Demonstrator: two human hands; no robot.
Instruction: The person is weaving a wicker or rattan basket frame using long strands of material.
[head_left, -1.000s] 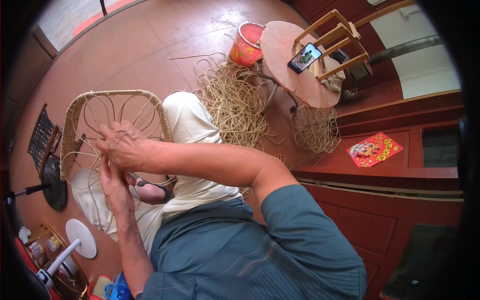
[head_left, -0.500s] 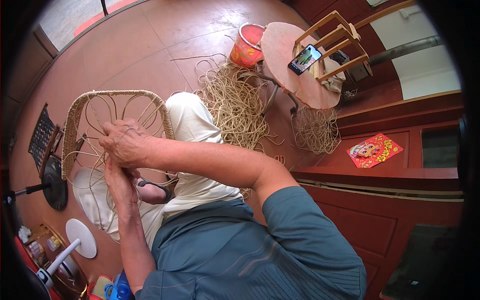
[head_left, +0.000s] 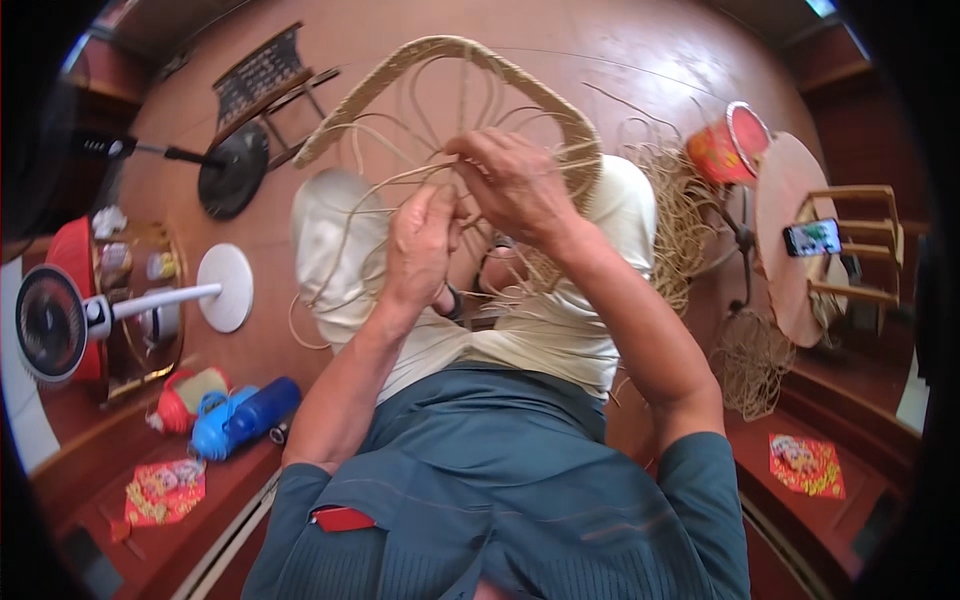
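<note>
A tan woven basket-like piece with a curved braided rim stands between my knees. Inside the rim, thin cords run in loops toward the middle. My left hand is closed at the near side of these cords, thumb and fingers pinched together on a strand. Just right of it and a little farther off, my right hand bends its fingers down onto a cord near the centre. Loose cord ends trail over my left thigh and hang between my legs. The exact grip of the fingertips is partly hidden.
A heap of loose cord lies right of my knee, near a red bucket. Farther right, a round table holds a phone and a wooden frame. Fans, a white round base and blue bottles are at left.
The view has swung left and levelled, so hands and woven piece now sit mid-picture. My hands, overlapping before, are now slightly apart, with the right one beside the left.
</note>
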